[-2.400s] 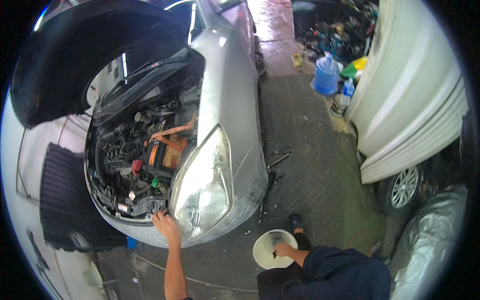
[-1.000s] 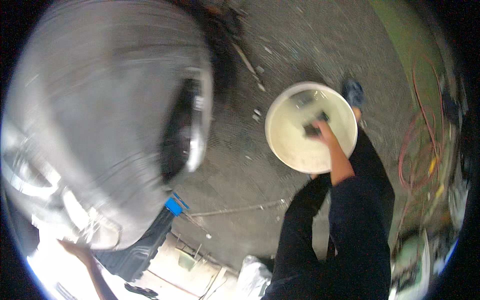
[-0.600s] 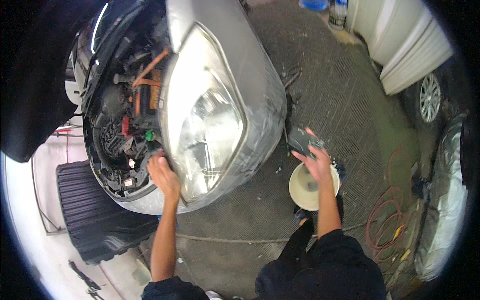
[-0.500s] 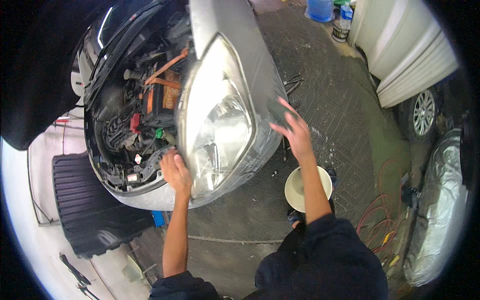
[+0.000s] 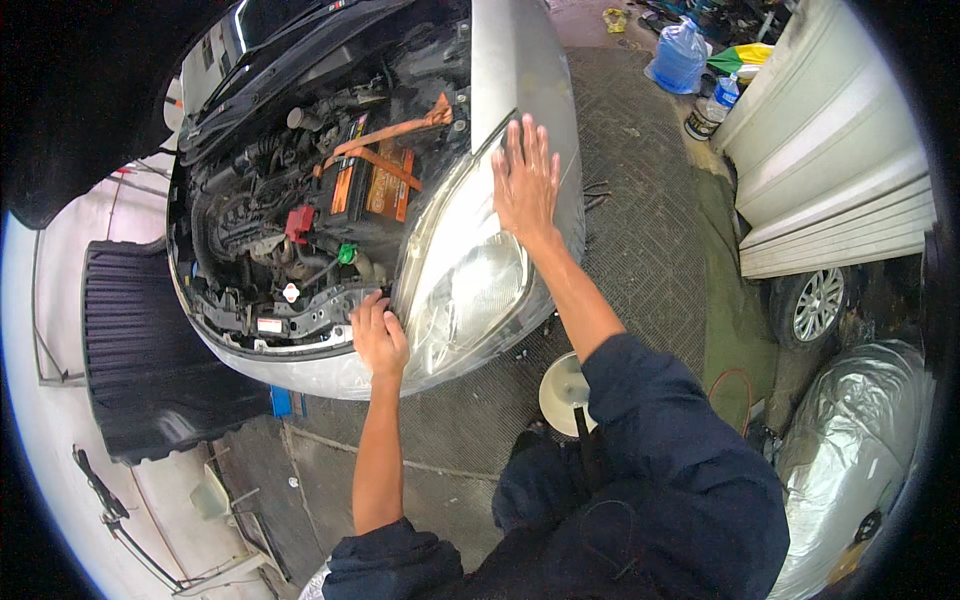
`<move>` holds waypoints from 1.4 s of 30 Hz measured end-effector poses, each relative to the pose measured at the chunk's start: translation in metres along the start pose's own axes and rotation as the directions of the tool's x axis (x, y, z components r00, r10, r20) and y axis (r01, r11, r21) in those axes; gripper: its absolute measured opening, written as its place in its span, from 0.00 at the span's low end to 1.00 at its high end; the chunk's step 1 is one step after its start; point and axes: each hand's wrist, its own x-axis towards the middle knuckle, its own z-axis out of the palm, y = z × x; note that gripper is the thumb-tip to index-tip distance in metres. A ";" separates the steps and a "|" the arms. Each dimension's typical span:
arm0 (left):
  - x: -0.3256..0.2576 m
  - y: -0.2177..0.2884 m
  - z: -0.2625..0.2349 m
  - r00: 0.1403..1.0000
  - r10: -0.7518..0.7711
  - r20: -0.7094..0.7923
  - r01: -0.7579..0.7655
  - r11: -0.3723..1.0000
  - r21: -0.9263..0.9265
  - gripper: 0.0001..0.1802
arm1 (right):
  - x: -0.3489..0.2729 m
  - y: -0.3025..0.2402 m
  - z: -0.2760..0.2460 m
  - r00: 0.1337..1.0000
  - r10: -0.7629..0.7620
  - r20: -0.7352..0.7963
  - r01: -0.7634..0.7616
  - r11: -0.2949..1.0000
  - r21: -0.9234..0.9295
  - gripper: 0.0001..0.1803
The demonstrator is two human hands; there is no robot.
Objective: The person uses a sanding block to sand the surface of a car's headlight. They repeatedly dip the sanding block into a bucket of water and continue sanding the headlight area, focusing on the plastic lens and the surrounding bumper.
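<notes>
Since half a second ago, my right hand has slid up from the outer side of the headlight to its upper end. It is now lying flat, fingers spread apart and gripping nothing, fingertips reaching onto the silver fender and the heel of the palm on the top of the lens. My left hand is staying where it was, fingers curled together over the lamp's inner lower edge, where the lens is meeting the black crossmember of the engine bay; I cannot tell whether they are hooking behind the rim.

I am seeing the headlight sitting between my two hands in the car's front corner, its long clear face running diagonally. Just inboard, the battery with its orange strap is crowding the lamp's inner edge, leaving little room there. Outboard, the lens is following the fender's edge, and beyond it the patterned floor is giving open room. Below my right forearm, a white bucket is standing on that floor near my knee. A blue water jug is standing well apart, by the white wall panels.
</notes>
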 end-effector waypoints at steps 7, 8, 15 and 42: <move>-0.007 0.000 0.001 0.999 -0.053 -0.009 0.053 0.999 0.001 0.13 | -0.061 -0.025 0.003 0.988 -0.143 0.050 0.140 0.988 0.066 0.32; -0.004 0.000 -0.001 0.999 -0.050 -0.006 0.050 0.999 0.001 0.13 | -0.031 -0.021 0.008 0.994 -0.110 0.011 0.109 0.990 0.090 0.33; -0.004 0.001 -0.004 0.997 -0.076 0.007 0.076 0.994 -0.076 0.13 | -0.049 -0.067 0.010 0.995 -0.087 -0.041 0.081 0.987 -0.139 0.32; -0.262 -0.118 -0.106 0.156 -0.512 0.844 0.972 0.229 -0.041 0.20 | -0.044 -0.046 0.013 0.990 -0.133 0.047 0.139 0.976 -0.167 0.35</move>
